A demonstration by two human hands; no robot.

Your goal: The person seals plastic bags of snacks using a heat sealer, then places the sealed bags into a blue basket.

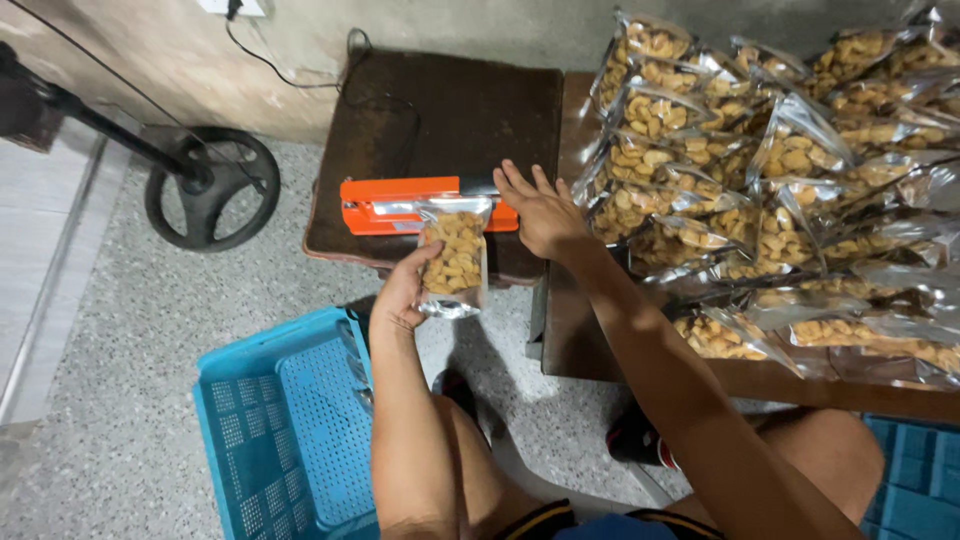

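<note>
One orange heat sealer sits left of a heap of well over a dozen filled snack pouches; one more pouch lies at the sealer, one blue crate below it.

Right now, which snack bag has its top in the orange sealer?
The bag held by the left hand, hanging off the small table's front edge. All the others lie piled on the bench to the right, away from the sealer.

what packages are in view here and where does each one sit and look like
Snack pouch: clear-fronted, silvery, full of tan pieces, held by the left hand, top edge in the orange sealer.
Pile of filled pouches: same clear and silver kind, heaped on the wooden table at right, beside the right hand.
</note>
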